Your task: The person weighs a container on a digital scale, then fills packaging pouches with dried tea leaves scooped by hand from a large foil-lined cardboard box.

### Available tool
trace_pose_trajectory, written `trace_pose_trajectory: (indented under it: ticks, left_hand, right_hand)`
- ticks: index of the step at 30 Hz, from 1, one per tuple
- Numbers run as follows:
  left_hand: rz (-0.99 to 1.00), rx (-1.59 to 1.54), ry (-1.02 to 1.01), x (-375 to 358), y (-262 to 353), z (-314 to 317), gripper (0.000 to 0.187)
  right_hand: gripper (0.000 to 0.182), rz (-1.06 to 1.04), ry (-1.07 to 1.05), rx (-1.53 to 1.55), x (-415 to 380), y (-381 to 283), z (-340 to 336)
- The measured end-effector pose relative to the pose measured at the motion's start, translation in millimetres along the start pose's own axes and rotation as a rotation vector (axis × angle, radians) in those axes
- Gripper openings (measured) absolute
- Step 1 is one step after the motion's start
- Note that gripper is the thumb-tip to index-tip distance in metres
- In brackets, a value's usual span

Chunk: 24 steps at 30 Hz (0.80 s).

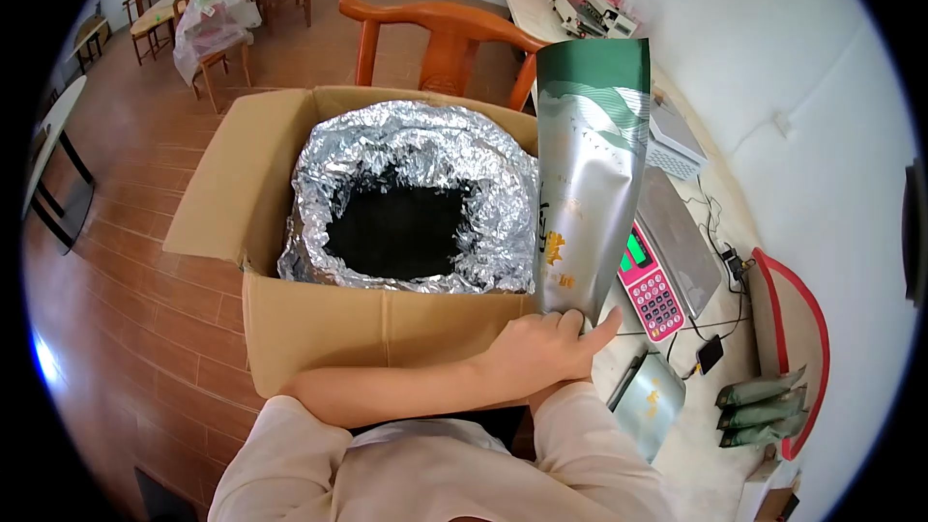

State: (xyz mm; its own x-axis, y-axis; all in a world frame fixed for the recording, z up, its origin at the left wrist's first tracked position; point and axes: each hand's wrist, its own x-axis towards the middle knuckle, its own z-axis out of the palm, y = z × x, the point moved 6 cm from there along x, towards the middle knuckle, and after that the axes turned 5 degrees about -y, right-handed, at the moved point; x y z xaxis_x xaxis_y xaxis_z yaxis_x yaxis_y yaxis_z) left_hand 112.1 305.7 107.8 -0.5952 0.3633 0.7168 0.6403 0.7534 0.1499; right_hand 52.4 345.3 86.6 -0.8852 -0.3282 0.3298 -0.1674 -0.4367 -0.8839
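A tall silver foil pouch (585, 203) with a green top band stands upright beside the cardboard box. My left hand (541, 353) reaches across my body, its fingers curled at the pouch's lower end. Beneath it my right wrist (559, 391) shows; the right hand's fingers are hidden behind the left hand. The cardboard box (314, 324) has its flaps folded outward. Inside it, a crumpled silver foil liner (416, 135) surrounds a dark opening, and its contents are too dark to make out.
A pink scale (652, 295) with a metal pan stands on the right-hand table, near a flat silver pouch (650, 401), a phone (710, 356) and cables. Several green pouches (762, 408) rest in a red-rimmed basket (807, 329). Behind the box is a wooden chair (445, 39).
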Motion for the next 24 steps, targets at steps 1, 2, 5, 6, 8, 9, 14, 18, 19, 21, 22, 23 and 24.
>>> trace_pose_trajectory:
  ticks: [1, 2, 5, 6, 8, 9, 14, 18, 19, 21, 22, 23, 24]
  left_hand:
    - [0.008, 0.015, 0.005, 2, -1, -4, 0.058]
    - [0.010, 0.056, -0.001, 3, -2, -6, 0.059]
    - [0.022, 0.092, -0.022, 11, -8, -12, 0.061]
    - [0.031, 0.088, -0.042, 14, -13, -14, 0.062]
    - [0.029, 0.144, 0.071, 12, -31, -16, 0.061]
    - [0.022, 0.186, 0.167, 11, -39, -21, 0.060]
    - [-0.293, 0.056, 0.300, 21, -87, -43, 0.038]
    - [-0.343, 0.102, 0.191, 25, -104, -23, 0.022]
    - [-0.316, 0.060, 0.184, 25, -100, -17, 0.022]
    - [-0.261, -0.028, 0.197, 26, -90, -11, 0.020]
    - [-0.263, -0.020, 0.192, 29, -89, -10, 0.020]
    - [-0.246, -0.023, 0.209, 34, -87, -9, 0.020]
    - [-0.228, -0.029, 0.223, 37, -86, -9, 0.020]
  right_hand:
    - [0.016, -0.012, -0.007, -0.011, 3, -4, 3]
    - [0.016, -0.022, -0.020, -0.032, 5, -8, 7]
    - [0.016, -0.067, -0.057, -0.120, 23, -19, 21]
    - [0.016, -0.087, -0.071, -0.156, 33, -22, 26]
    - [0.015, -0.133, -0.099, -0.248, 64, -27, 34]
    - [0.015, -0.153, -0.103, -0.281, 72, -27, 39]
    - [0.015, -0.190, -0.087, -0.474, 126, -39, 35]
    - [0.015, -0.186, -0.091, -0.562, 132, -37, 31]
    - [0.014, -0.189, -0.086, -0.578, 135, -37, 31]
    - [0.014, -0.187, -0.086, -0.610, 138, -36, 31]
    - [0.014, -0.189, -0.090, -0.623, 141, -36, 32]
    - [0.014, -0.188, -0.088, -0.629, 142, -36, 33]
    - [0.014, -0.188, -0.088, -0.645, 142, -37, 33]
